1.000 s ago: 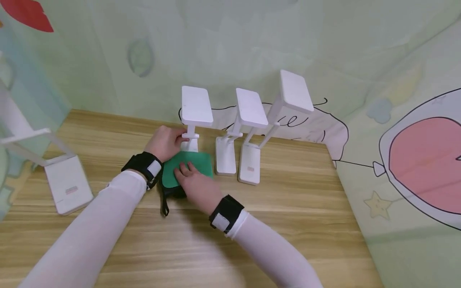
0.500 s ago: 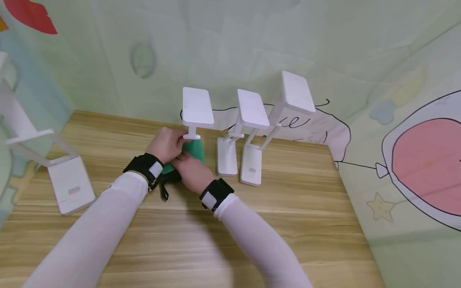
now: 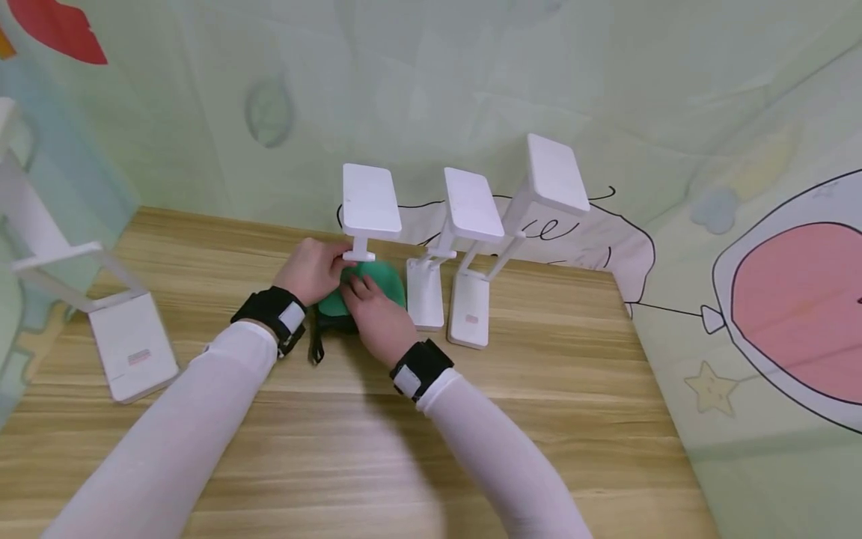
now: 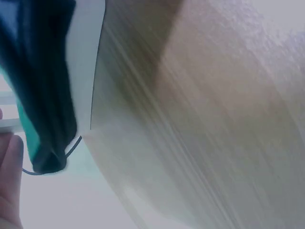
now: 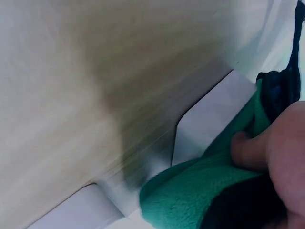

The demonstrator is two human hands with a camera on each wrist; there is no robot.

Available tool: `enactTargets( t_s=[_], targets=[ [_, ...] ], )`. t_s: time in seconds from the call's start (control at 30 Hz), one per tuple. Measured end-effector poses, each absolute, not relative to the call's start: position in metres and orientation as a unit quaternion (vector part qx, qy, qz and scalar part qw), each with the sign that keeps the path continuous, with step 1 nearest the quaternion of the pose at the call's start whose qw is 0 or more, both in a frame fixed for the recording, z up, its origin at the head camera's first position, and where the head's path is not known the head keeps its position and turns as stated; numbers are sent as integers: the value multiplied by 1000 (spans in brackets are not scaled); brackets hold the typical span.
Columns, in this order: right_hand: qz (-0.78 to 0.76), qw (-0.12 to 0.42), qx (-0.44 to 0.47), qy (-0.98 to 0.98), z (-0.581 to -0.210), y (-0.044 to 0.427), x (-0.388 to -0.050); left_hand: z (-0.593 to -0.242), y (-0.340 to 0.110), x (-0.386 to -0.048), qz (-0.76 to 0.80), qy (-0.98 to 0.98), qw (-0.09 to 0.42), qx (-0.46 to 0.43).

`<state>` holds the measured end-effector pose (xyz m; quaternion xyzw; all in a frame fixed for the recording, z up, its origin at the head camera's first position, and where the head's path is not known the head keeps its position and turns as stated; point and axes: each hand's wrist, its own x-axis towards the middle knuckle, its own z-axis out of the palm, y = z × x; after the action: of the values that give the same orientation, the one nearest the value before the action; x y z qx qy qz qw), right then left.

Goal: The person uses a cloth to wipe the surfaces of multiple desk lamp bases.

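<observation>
Just below the head of a white desk lamp point(image 3: 370, 198), my left hand point(image 3: 308, 271) pinches the lamp's stem near the hinge. My right hand point(image 3: 384, 318) holds a green cloth with a black side point(image 3: 384, 281) against the lamp's base, its fingers spread over the top. In the right wrist view, the thumb presses into the fuzzy green cloth point(image 5: 186, 191), and part of a white base point(image 5: 212, 117) shows beside it. The left wrist view has the cloth's dark side point(image 4: 45, 95) hanging close to the left fingers point(image 4: 10, 176). A black loop point(image 3: 316, 348) dangles from the cloth.
Two more white lamps, a middle one point(image 3: 424, 296) and a right one point(image 3: 469, 311), stand close by on the right. Another lamp point(image 3: 133, 348) stands at the left. The wooden table point(image 3: 572, 419) meets a printed cloth wall point(image 3: 471, 90) behind.
My right hand has slid the cloth back toward the lamp's base, moving left and then right again. The left hand keeps its hold on the stem.
</observation>
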<state>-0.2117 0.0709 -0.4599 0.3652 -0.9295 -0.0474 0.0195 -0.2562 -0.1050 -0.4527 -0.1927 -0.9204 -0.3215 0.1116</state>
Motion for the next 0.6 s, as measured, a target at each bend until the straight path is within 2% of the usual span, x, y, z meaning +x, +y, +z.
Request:
enactTargets(
  t_s=[0.17, 0.4, 0.6],
  targets=[
    [-78, 17, 355, -931, -460, 77, -194, -454, -105, -255, -328, -918, 118, -188],
    [-136, 59, 386, -911, -468, 81, -169, -455, -104, -255, -329, -917, 127, -186],
    [-149, 72, 423, -891, -468, 73, -163, -455, -102, -254, -328, -916, 134, -187]
  ],
)
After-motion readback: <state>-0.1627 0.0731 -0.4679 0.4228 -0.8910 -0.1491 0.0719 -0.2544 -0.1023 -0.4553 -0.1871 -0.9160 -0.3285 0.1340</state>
